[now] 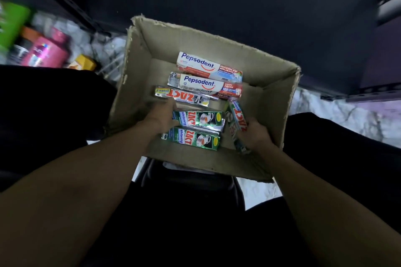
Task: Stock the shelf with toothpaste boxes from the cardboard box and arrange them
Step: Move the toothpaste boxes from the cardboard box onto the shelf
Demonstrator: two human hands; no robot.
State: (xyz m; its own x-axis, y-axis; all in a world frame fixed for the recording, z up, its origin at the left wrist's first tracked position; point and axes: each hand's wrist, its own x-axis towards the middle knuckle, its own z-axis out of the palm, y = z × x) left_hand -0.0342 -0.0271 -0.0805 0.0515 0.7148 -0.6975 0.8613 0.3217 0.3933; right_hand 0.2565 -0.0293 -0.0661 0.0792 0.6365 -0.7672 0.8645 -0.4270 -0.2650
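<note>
Six-odd toothpaste boxes (201, 65) lie in cardboard box (138, 65); none seen on dark shelf (238, 6); right hand (257, 135) grips one green Zact box (237, 118), left hand (160, 115) touches another, grip unclear.

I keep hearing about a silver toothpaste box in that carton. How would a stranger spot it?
Look into the open cardboard box. Across its middle, just past the left hand, lies the silver Zact box, between the white Pepsodent boxes beyond and the green Zact boxes nearer. Only it has a silver face with the red name upside down.
</note>
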